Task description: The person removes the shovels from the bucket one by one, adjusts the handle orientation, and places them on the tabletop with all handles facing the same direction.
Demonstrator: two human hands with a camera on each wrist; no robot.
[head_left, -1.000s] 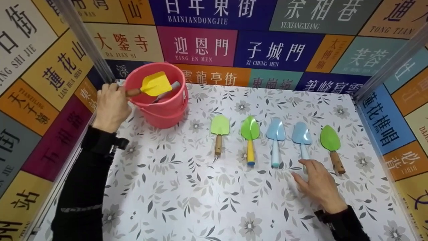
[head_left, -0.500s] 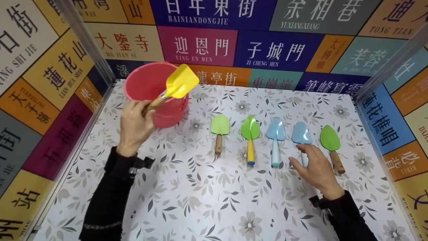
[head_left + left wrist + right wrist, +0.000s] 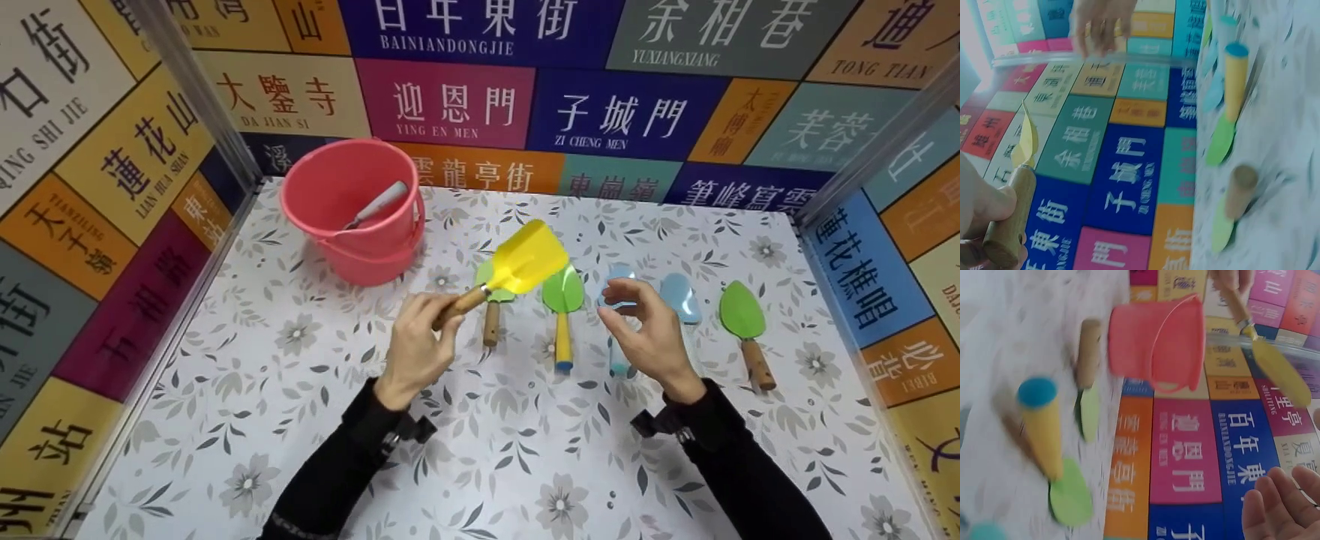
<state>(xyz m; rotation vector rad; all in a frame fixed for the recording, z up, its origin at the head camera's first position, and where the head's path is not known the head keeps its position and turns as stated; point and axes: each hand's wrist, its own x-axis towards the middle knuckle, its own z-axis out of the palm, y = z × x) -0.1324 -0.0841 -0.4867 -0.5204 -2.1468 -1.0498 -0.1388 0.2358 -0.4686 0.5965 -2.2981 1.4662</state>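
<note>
My left hand (image 3: 416, 345) grips the wooden handle of a yellow trowel (image 3: 531, 259), holding it in the air with its blade tilted up to the right. Below that blade lie a light green trowel (image 3: 492, 322) and a green trowel with a yellow handle (image 3: 562, 330), partly covered in the head view. My right hand (image 3: 652, 337) hovers with spread fingers and holds nothing. It hides parts of a blue trowel (image 3: 618, 360) and of a second blue trowel (image 3: 680, 296). In the right wrist view its fingers (image 3: 1278, 506) are bare and apart from the yellow trowel (image 3: 1278, 371).
A pink bucket (image 3: 371, 262) stands at the back left, with a tool with a grey handle (image 3: 384, 201) inside. At the right end of the row lies a green trowel with a wooden handle (image 3: 742, 311). Printed walls (image 3: 442, 105) close off the back and sides.
The left hand has carried the yellow trowel out of the bucket's mouth and rightward over the row. My right hand has moved left and up, away from the second blue trowel's handle.
</note>
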